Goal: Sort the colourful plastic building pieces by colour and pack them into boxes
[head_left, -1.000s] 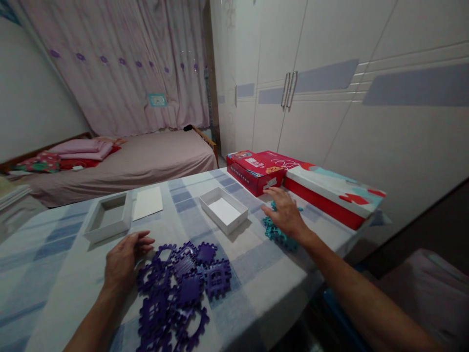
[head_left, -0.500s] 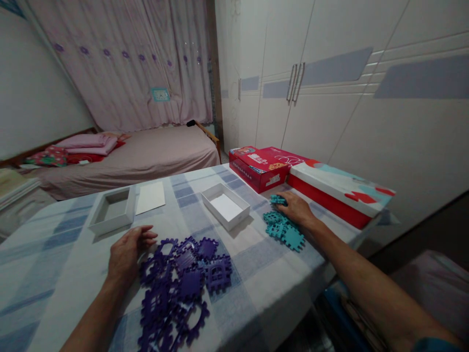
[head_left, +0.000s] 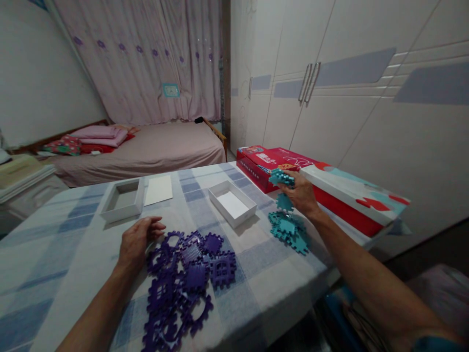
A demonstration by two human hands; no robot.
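Cloth-covered desk; at its far right a long white-topped box and a red box. Near edge: heap of purple toothed panels, left hand just beside it, fingers loosely curled, nothing seen between them. Farther out, a shallow white tray. Right of the tray, a loose, overlapping pile of teal panels on the desk. Handling, by judgement: thin plastic, light, fairly stiff, not very fragile; smooth faces liable to slide when stacked, teeth apt to snag neighbours. Best taken across the flat faces or by opposite toothed edges. Right hand above the teal pile, in front of the red box; grip pinching a small stack of teal panels, which juts leftward past the fingertips. Smallest item: one teal piece just below the stack; pinched or loose, cannot tell from this angle.
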